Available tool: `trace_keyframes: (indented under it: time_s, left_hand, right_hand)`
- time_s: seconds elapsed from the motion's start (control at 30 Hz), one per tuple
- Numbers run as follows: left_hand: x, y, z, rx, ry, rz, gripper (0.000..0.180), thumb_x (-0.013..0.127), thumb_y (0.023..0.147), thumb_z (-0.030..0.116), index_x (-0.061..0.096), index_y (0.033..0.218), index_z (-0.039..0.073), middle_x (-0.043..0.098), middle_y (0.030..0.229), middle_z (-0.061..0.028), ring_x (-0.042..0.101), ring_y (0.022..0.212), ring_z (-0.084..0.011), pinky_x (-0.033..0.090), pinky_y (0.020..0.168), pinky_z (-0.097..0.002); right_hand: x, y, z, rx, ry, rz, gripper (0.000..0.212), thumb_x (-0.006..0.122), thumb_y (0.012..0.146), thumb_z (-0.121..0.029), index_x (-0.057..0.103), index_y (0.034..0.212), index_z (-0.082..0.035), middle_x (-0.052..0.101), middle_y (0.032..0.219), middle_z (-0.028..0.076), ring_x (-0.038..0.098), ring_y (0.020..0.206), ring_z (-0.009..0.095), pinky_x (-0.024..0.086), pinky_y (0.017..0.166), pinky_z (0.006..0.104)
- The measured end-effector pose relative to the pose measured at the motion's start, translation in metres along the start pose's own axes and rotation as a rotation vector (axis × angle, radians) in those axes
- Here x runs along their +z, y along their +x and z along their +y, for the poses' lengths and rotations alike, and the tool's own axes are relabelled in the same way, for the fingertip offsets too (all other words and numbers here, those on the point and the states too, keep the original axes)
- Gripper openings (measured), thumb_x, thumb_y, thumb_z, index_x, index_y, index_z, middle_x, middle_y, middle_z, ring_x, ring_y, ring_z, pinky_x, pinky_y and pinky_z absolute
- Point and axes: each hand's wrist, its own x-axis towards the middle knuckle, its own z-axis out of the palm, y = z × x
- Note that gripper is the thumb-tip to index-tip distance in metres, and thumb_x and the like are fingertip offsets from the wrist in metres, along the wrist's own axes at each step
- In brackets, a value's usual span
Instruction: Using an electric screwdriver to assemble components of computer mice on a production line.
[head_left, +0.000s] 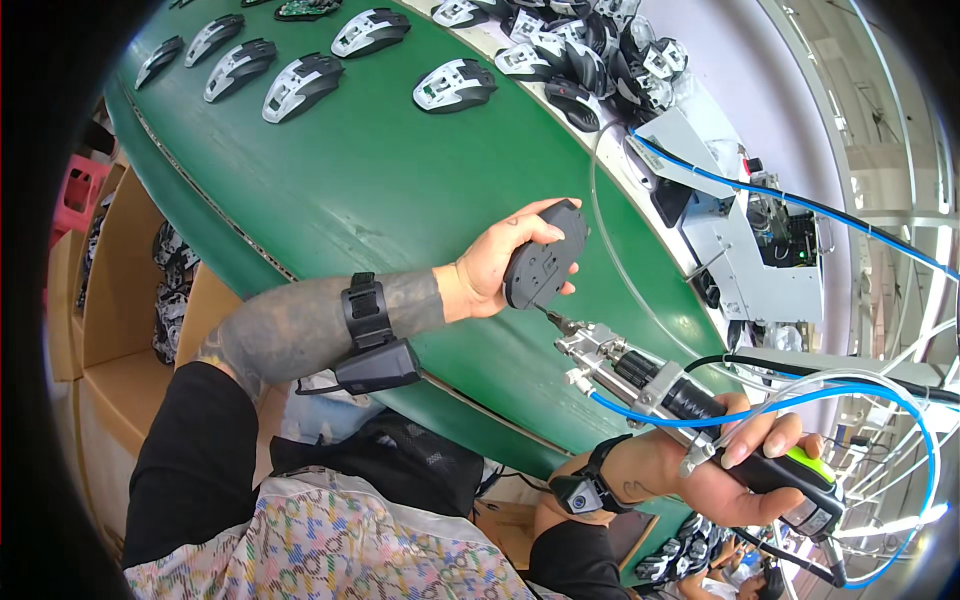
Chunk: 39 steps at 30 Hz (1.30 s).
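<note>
Mouse point(548, 255) is above the green worktop point(380, 190), your left grip point(488, 262) closed around its sides, underside turned up probably so the screwdriver point(690, 400), wrapped firmly by your right grip point(730, 475), can reach it.

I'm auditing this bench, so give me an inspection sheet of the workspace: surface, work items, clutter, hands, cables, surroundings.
Surface: green table, with mouse shells spaced apart along its far side.
Work items: black mouse base, underside facing the camera; screwdriver, its tip at the base's near edge, contact unclear.
Clutter: heaped mouse shells on the white ledge behind the table.
Hands: left hand holds the base; right hand grips the screwdriver's handle.
Cables: blue hose joined to the screwdriver, looping right; clear hose passing over the table's right part.
Surroundings: cardboard box at left; boxy machine at right.
</note>
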Motion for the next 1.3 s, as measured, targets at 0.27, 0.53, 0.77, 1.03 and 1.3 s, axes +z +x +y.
trace_keyframes:
  time_s: [0.27,0.53,0.77,1.03,1.3]
  left_hand:
    - [-0.002,0.004,-0.005,0.016,0.161,0.1,0.052,0.053,0.078,0.018,0.042,0.128,0.01,0.047,0.105,-0.009,0.054,0.084,-0.0205,0.052,0.071,-0.0352]
    - [-0.007,0.008,-0.008,-0.018,0.324,0.272,0.053,0.058,0.075,0.024,0.046,0.125,0.011,0.05,0.098,-0.0067,0.054,0.08,-0.0161,0.05,0.067,-0.0307]
    - [-0.004,0.001,-0.019,-0.153,0.257,0.139,0.052,0.056,0.077,0.02,0.043,0.127,0.011,0.05,0.098,-0.0079,0.056,0.076,-0.0167,0.05,0.067,-0.0322]
    - [-0.006,-0.001,-0.019,-0.137,0.214,0.09,0.053,0.053,0.078,0.018,0.04,0.13,0.013,0.046,0.106,-0.01,0.055,0.085,-0.021,0.053,0.07,-0.0347]
    - [-0.007,-0.004,-0.022,-0.121,0.211,0.084,0.053,0.051,0.079,0.016,0.038,0.13,0.012,0.047,0.107,-0.0102,0.056,0.085,-0.0208,0.053,0.072,-0.0354]
  right_hand:
    - [-0.002,0.0,0.003,0.015,-0.063,0.013,0.044,0.043,0.091,-0.035,0.036,0.121,-0.004,0.046,0.09,0.012,0.048,0.056,0.016,0.039,0.049,0.0306]
    - [-0.01,0.003,-0.02,-0.037,0.099,0.014,0.045,0.05,0.087,-0.032,0.041,0.117,0.0,0.046,0.091,0.011,0.049,0.057,0.015,0.037,0.056,0.0305]
    - [0.001,-0.001,-0.002,-0.021,0.005,0.002,0.048,0.047,0.089,-0.034,0.04,0.121,0.001,0.047,0.092,0.013,0.05,0.058,0.016,0.04,0.053,0.0295]
    - [0.003,-0.002,-0.007,0.004,0.036,0.005,0.05,0.049,0.089,-0.035,0.041,0.121,0.002,0.046,0.092,0.012,0.049,0.056,0.015,0.036,0.055,0.0296]
    - [0.005,-0.005,-0.009,0.024,0.059,0.011,0.05,0.051,0.088,-0.033,0.039,0.122,0.002,0.046,0.092,0.011,0.051,0.057,0.016,0.036,0.054,0.0298]
